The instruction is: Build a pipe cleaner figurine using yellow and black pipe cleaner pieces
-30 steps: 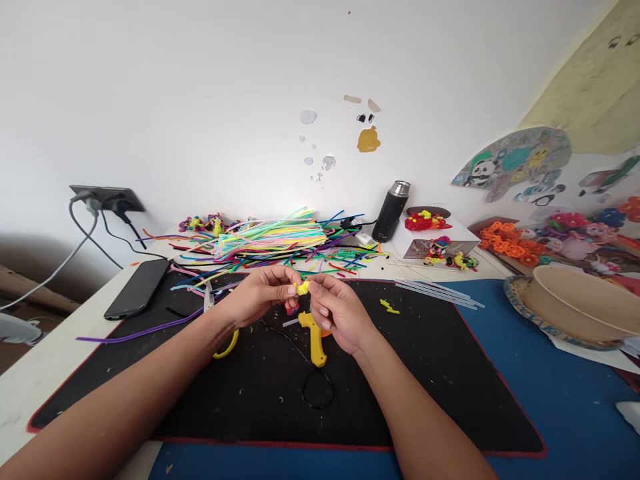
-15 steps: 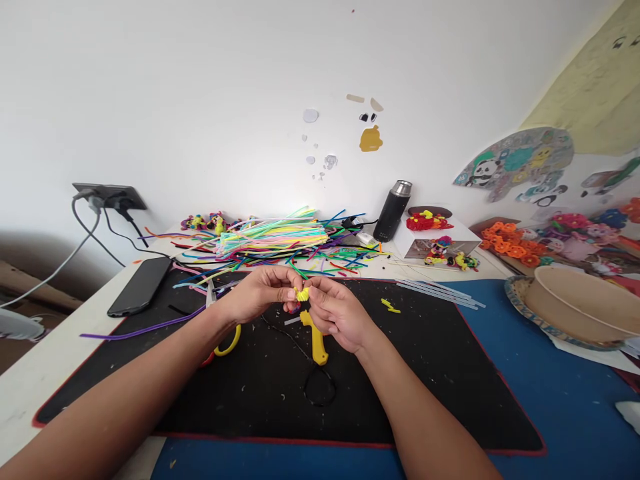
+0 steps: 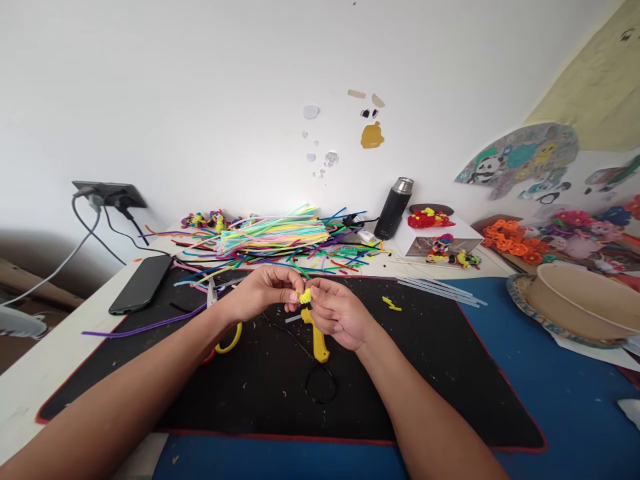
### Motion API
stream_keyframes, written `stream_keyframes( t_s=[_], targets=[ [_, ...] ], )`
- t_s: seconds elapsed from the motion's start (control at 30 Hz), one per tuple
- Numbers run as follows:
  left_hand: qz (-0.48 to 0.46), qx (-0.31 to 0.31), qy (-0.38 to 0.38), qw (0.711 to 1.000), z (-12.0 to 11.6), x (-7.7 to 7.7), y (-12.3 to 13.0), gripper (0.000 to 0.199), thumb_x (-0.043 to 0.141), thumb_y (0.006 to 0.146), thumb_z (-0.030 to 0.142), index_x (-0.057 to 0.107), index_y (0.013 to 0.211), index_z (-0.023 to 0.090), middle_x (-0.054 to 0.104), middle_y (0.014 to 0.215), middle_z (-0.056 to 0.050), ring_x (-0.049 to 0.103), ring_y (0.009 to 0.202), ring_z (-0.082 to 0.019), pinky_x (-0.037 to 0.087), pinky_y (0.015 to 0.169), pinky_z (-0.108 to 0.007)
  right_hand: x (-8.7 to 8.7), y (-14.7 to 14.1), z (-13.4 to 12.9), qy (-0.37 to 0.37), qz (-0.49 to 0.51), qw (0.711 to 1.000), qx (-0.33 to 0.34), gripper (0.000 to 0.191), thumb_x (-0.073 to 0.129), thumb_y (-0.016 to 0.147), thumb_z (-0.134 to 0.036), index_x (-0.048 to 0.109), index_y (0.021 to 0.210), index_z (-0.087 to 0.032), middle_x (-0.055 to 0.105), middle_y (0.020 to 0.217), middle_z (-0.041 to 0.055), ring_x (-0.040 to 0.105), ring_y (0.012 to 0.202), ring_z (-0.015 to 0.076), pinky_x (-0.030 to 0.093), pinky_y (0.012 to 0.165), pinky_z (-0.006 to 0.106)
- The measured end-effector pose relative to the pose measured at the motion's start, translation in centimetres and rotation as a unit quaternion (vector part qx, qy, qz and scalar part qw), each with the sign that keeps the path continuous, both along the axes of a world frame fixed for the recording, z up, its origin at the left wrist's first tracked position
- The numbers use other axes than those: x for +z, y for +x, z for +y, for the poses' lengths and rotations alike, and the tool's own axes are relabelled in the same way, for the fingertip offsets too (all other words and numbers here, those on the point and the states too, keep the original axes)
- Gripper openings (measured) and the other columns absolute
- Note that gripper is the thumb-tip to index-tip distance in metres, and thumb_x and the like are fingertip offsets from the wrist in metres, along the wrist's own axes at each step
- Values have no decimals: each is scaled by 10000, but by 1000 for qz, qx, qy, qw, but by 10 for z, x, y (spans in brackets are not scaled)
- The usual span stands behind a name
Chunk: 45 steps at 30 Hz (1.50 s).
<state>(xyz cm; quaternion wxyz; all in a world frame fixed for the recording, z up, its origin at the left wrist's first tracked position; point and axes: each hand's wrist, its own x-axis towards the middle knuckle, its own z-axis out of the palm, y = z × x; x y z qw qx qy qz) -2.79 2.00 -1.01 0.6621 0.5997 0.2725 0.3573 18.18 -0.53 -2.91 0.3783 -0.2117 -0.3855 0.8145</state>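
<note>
Between my two hands is a small yellow coil of fuzzy pipe cleaner (image 3: 305,296), held above the black mat (image 3: 240,393). My left hand (image 3: 273,291) pinches its left side between thumb and fingers. From the other side, my right hand (image 3: 339,311) grips it with thumb and forefinger, the other fingers curled. Part of the coil is hidden by my fingertips. Just below lies a yellow hot glue gun (image 3: 319,341) with a clear stick at its back and a looped black cord (image 3: 320,402). Scissors with yellow and red handles (image 3: 230,339) lie partly under my left forearm.
Behind the mat spreads a pile of colourful pipe cleaners (image 3: 275,237). Short yellow pieces (image 3: 391,304) and clear glue sticks (image 3: 440,291) lie to the right. A phone (image 3: 141,285), a black flask (image 3: 394,210), a white box (image 3: 465,230) and a beige bowl (image 3: 585,300) stand around the edges.
My hands stay together around the yellow coil, with my right fingers slightly shifted and curled in more. The whole view has moved a little; nothing was let go.
</note>
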Motion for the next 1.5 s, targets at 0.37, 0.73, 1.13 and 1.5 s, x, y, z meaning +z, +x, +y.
stream_keyframes(
  t_s=[0.37, 0.73, 1.13, 1.5],
  targets=[
    [48, 10, 17, 999, 0, 7, -2, 335, 943, 759, 402, 775, 820, 119, 725, 737, -54, 643, 629, -135, 566, 621, -254, -1, -2, 0, -7, -15, 1000, -11, 414, 914, 778, -436, 619, 930, -189, 342, 445, -160, 135, 364, 29, 87, 367, 189],
    [57, 27, 43, 997, 2, 5, -1, 331, 910, 796, 411, 755, 848, 122, 696, 727, -35, 616, 642, -131, 526, 639, -250, -3, -4, 0, -12, -27, 998, -61, 427, 910, 784, -464, 619, 945, -195, 341, 453, -162, 182, 364, 38, 115, 383, 196],
    [35, 127, 101, 986, -2, 7, 3, 332, 903, 805, 419, 740, 879, 140, 681, 808, -37, 626, 702, -141, 526, 665, -256, 3, -9, -1, 23, -35, 989, -139, 462, 872, 814, -547, 574, 872, -200, 467, 535, -111, 339, 377, 42, 179, 408, 204],
    [15, 95, 84, 992, -1, 3, 4, 322, 930, 781, 350, 744, 945, 146, 714, 867, -43, 670, 757, -152, 568, 718, -271, 1, -9, 0, 26, -60, 985, -157, 448, 910, 759, -511, 642, 906, -184, 461, 528, -114, 342, 384, 42, 191, 405, 195]
  ],
)
